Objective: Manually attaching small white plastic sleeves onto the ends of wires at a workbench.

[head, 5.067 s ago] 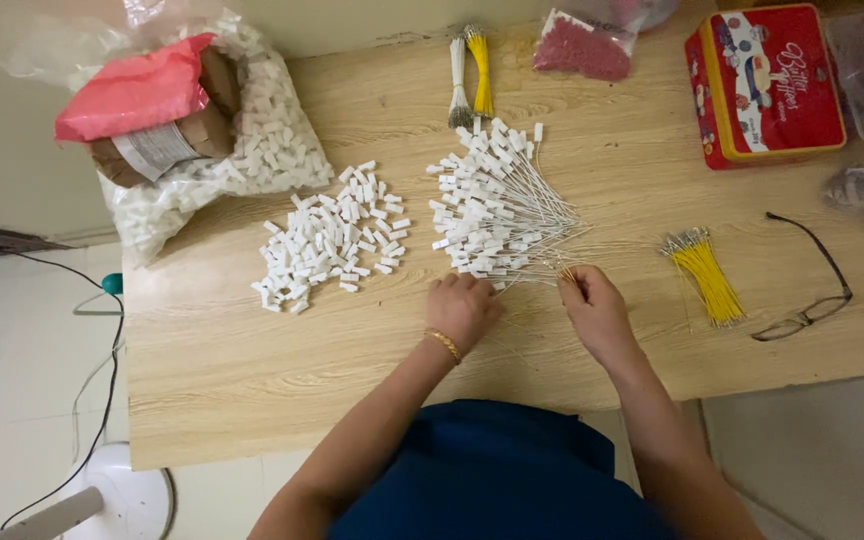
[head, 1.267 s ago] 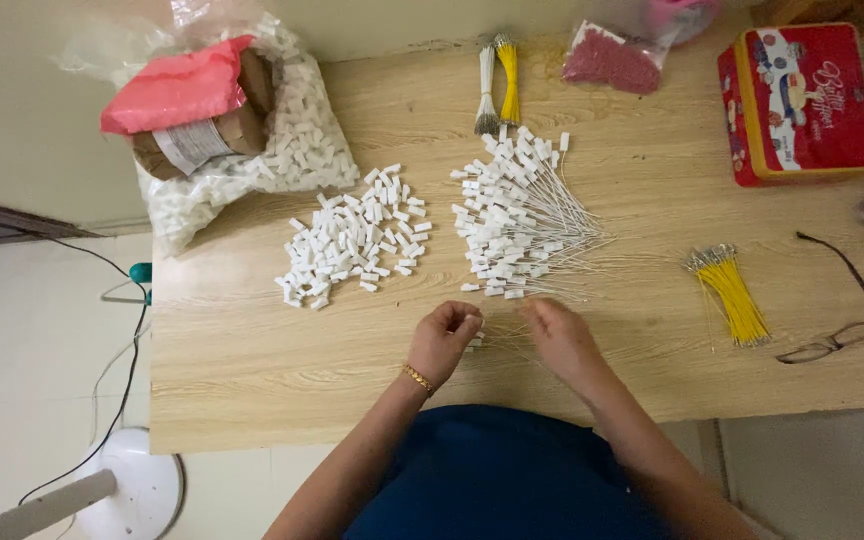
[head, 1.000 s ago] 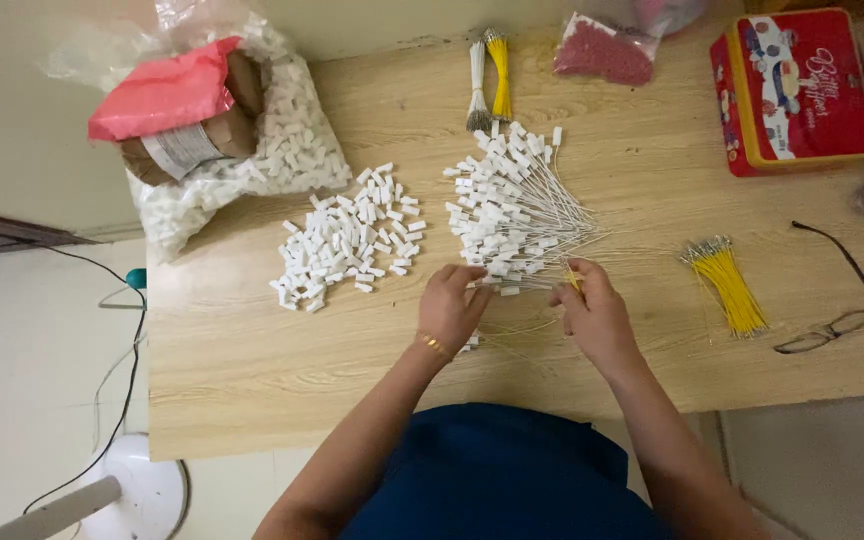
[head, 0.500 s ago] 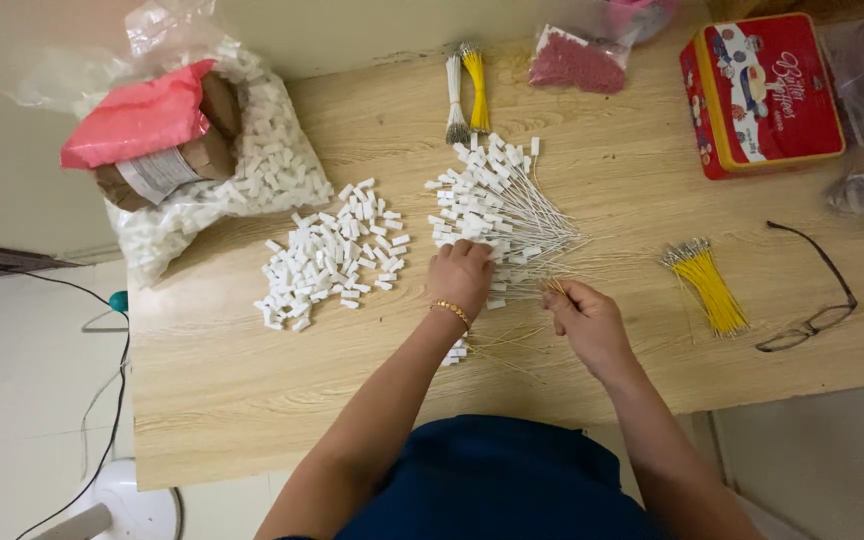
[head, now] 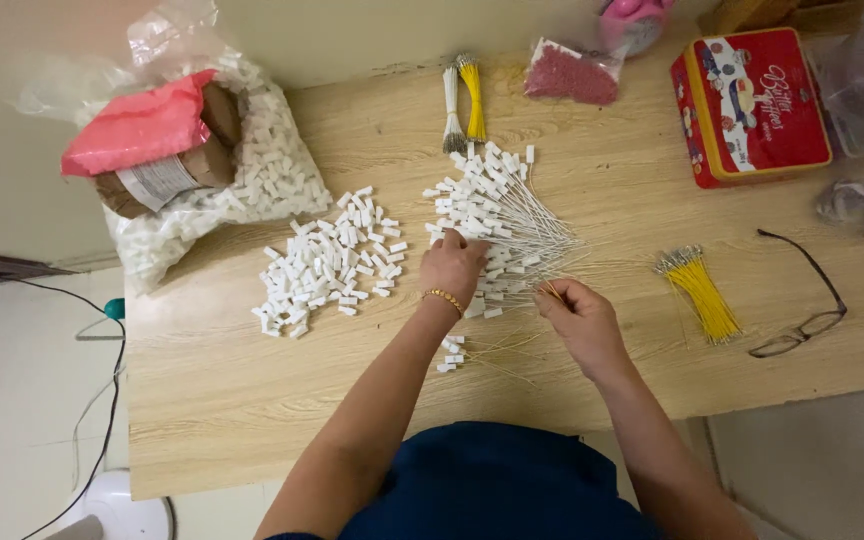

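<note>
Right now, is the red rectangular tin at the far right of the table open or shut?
Shut. The red rectangular tin lies flat on the wooden table with its printed lid seated on top; no contents show.

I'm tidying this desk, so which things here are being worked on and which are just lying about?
In use:
- left hand on the fan of white-capped wires
- right hand pinching thin wire ends
- loose white caps pile
- few capped wires near the table edge

Lying about:
- yellow wire bundle
- glasses
- red tin
- bag of white caps
- pink packet
</note>
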